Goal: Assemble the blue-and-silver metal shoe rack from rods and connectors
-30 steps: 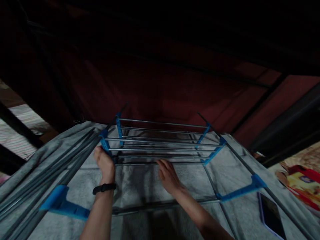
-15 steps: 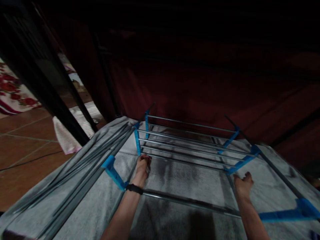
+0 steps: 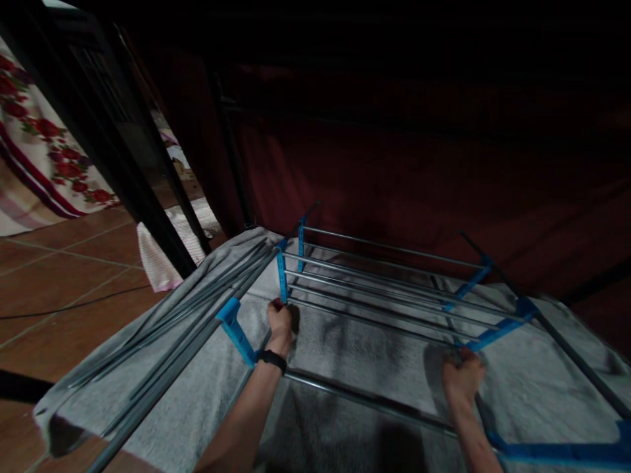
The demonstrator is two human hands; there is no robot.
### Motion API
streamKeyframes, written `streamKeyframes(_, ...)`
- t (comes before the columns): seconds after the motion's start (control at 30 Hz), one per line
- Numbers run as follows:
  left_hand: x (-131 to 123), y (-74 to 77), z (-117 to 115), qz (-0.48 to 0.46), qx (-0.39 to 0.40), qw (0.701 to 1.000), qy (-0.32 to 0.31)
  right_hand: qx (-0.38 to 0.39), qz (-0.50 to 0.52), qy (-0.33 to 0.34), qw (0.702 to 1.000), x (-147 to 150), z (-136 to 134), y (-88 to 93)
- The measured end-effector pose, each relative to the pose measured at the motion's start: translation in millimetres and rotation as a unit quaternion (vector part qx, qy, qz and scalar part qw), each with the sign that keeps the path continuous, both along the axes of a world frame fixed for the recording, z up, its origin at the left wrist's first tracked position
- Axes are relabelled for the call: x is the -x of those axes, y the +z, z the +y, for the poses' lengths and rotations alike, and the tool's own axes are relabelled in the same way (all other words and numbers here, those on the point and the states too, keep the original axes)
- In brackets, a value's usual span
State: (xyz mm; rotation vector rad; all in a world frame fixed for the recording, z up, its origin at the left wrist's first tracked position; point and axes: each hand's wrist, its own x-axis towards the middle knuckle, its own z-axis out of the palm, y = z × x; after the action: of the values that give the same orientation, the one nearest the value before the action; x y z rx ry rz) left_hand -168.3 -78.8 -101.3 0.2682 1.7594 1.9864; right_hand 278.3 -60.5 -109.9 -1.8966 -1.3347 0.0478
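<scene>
A rack of grey metal tubes and blue plastic brackets lies on a grey cloth. My left hand (image 3: 280, 320), with a black band on its wrist, is closed around the left lower side tube, just below a blue bracket (image 3: 282, 274). My right hand (image 3: 462, 379) is closed on the right lower side tube (image 3: 486, 415), against the low end of the right blue bracket (image 3: 500, 333); its fingertips are partly hidden. Several thin crossbars (image 3: 374, 294) span the two sides. Nearer me, a thicker crossbar (image 3: 365, 397) passes between my forearms.
Several loose grey tubes (image 3: 197, 305) lie on the grey cloth (image 3: 172, 394) at the left. A dark red curtain (image 3: 374, 177) hangs behind the rack. Dark posts (image 3: 106, 138), a striped cloth (image 3: 158, 253), a floral cloth (image 3: 54, 157) and a tiled floor (image 3: 64, 276) are to the left.
My right hand has moved left and down, from open beside the right bracket to closed on the side tube. My left hand has shifted slightly up the left tube. The view has turned left.
</scene>
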Motion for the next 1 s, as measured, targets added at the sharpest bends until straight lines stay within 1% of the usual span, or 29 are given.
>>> streamKeyframes(0.03,2.4,0.8,2.2,0.029,0.001,1.0,0.008,-0.014,-0.005,0.017,1.0,12.3,-3.2,1.7)
streamKeyframes(0.07,4.7,2.3,4.9,0.058,0.004,0.998,0.013,-0.037,-0.013,0.05,0.998,27.0,-5.2,5.1)
streamKeyframes(0.1,7.0,4.2,8.0,0.087,0.005,0.996,0.013,-0.065,-0.026,0.1,0.993,43.9,-5.9,10.4)
streamKeyframes(0.17,10.7,8.5,15.2,0.139,-0.001,0.99,0.004,-0.123,-0.066,0.222,0.965,82.9,-3.6,25.3)
streamKeyframes(0.2,12.2,10.2,19.0,0.161,-0.005,0.987,-0.005,-0.139,-0.089,0.27,0.949,104.0,-1.1,34.0)
streamKeyframes(0.23,13.4,11.4,22.8,0.179,-0.01,0.984,-0.016,-0.142,-0.116,0.311,0.933,125.1,1.9,42.7)
streamKeyframes(0.3,15.3,12.0,29.8,0.204,-0.021,0.978,-0.04,-0.128,-0.159,0.369,0.907,165.4,8.2,57.8)
streamKeyframes(0.4,17.5,8.9,36.9,0.221,-0.034,0.972,-0.064,-0.085,-0.218,0.445,0.864,216.2,16.4,70.3)
streamKeyframes(0.47,18.6,5.7,39.1,0.224,-0.04,0.971,-0.068,-0.056,-0.245,0.469,0.847,243.5,21.3,72.2)
streamKeyframes(0.57,19.0,1.6,40.4,0.224,-0.056,0.97,-0.074,0.007,-0.269,0.474,0.838,277.0,29.3,70.4)
streamKeyframes(0.63,18.8,-0.3,40.9,0.223,-0.067,0.969,-0.083,0.042,-0.277,0.487,0.827,294.3,34.9,68.6)
streamKeyframes(0.7,18.6,-1.9,41.9,0.222,-0.076,0.968,-0.09,0.059,-0.28,0.497,0.82,306.8,39.9,67.0)
streamKeyframes(0.8,18.4,-4.5,44.0,0.216,-0.081,0.969,-0.092,0.074,-0.28,0.497,0.818,316.2,45.6,65.5)
streamKeyframes(1.0,16.9,-8.8,48.3,0.2,-0.082,0.974,-0.073,0.098,-0.283,0.499,0.813,316.4,49.1,67.0)
